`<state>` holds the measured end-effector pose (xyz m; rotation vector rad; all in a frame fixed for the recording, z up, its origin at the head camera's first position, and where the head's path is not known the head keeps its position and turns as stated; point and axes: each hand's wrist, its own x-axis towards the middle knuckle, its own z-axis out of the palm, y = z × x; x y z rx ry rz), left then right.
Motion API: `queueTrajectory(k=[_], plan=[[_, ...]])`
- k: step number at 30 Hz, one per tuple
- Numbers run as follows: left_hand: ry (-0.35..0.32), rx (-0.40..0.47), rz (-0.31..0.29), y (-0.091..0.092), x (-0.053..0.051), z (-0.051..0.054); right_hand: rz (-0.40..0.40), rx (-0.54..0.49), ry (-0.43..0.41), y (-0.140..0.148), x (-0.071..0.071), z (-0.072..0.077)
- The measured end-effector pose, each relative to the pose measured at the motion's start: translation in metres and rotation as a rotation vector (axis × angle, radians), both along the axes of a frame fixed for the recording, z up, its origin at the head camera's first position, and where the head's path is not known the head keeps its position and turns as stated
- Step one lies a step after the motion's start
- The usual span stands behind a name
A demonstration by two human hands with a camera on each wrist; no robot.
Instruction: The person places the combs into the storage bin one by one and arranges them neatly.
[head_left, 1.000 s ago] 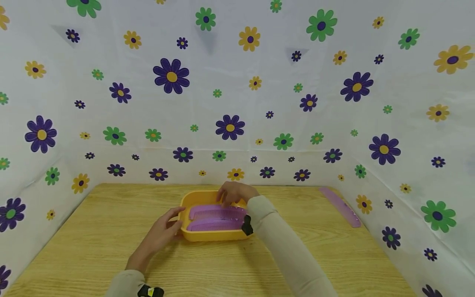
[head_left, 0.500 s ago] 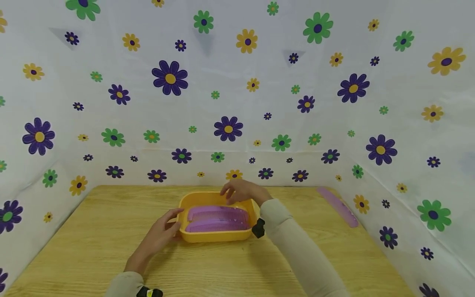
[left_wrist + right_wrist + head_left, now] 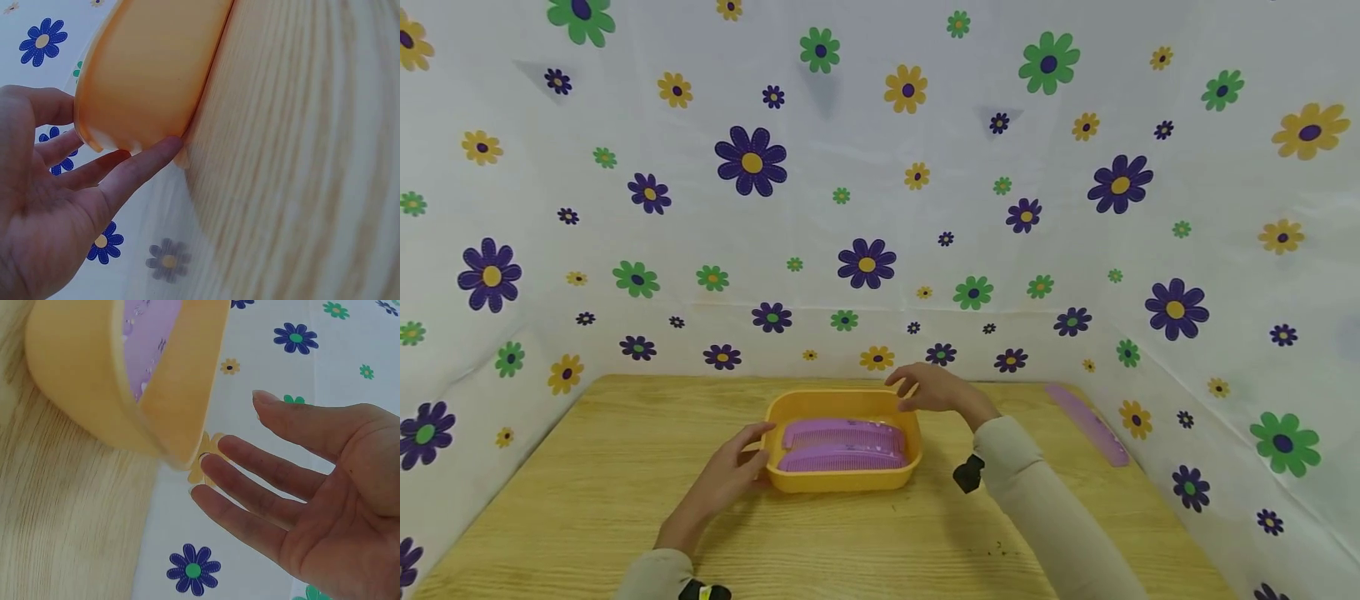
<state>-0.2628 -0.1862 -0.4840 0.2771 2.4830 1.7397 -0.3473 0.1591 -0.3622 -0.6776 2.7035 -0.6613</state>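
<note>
Two purple combs, a rear comb [image 3: 842, 433] and a front comb [image 3: 842, 457], lie side by side in a yellow plastic tray [image 3: 842, 481]. My left hand [image 3: 730, 462] rests its fingertips and thumb against the outside of the tray's left end, from rim to base, as the left wrist view shows. My right hand [image 3: 936, 390] is raised by the tray's back right corner. Its fingers [image 3: 250, 487] are spread and hold nothing in the right wrist view. Only part of a comb [image 3: 147, 344] shows there, inside the tray.
Another purple comb [image 3: 1088, 423] lies slanted along the right edge of the wooden table [image 3: 820, 542]. Flower-printed white sheeting [image 3: 970, 183] stands behind the table and along both sides.
My right hand has come up from over the combs and moved right, out past the tray's back right corner. The left hand stays against the tray. Both combs remain in the tray.
</note>
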Motion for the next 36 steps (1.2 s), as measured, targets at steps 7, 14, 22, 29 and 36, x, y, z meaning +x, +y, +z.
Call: queueTrajectory(k=[7,14,22,29,36], plan=[[-0.001,0.002,-0.006,0.000,-0.001,0.000,-0.039,-0.033,0.074,0.029,0.012,0.001],[-0.003,0.005,-0.002,0.000,-0.002,0.000,-0.074,-0.031,0.091,0.062,0.021,-0.003],[0.000,-0.013,0.009,0.001,0.000,0.001,-0.096,-0.078,0.124,0.099,0.028,-0.010],[-0.003,-0.029,0.017,0.002,0.001,0.002,-0.145,-0.051,0.157,0.134,0.029,-0.018],[-0.007,-0.017,0.012,0.002,0.001,0.002,-0.196,0.031,0.209,0.170,0.034,-0.024]])
